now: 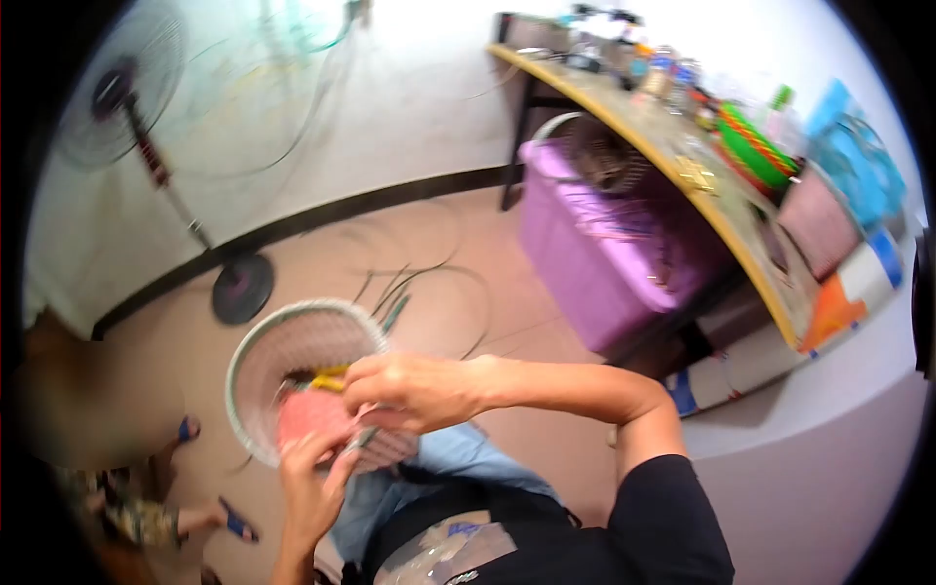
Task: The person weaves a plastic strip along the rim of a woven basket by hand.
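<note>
A pale woven basket (234, 380) stands on the floor in front of my knees. Over its near side I hold a pink woven piece (307, 414), whose exact kind I cannot make out. My left hand (314, 483) pinches its near edge between thumb and fingers. Curled fingers of my right hand (414, 388) grip its right side, partly hiding it. A small greyish strip (364, 439) shows beside my left fingertips. Inside the basket, a yellow item (330, 380) lies just beyond the pink piece, among blurred dark things.
Loose dark cables (400, 283) lie behind the basket. A standing fan (242, 288) is at left. Another person's sandaled foot (237, 520) is at lower left. On the right, a purple bin (575, 244) sits under a cluttered yellow-edged table (721, 229).
</note>
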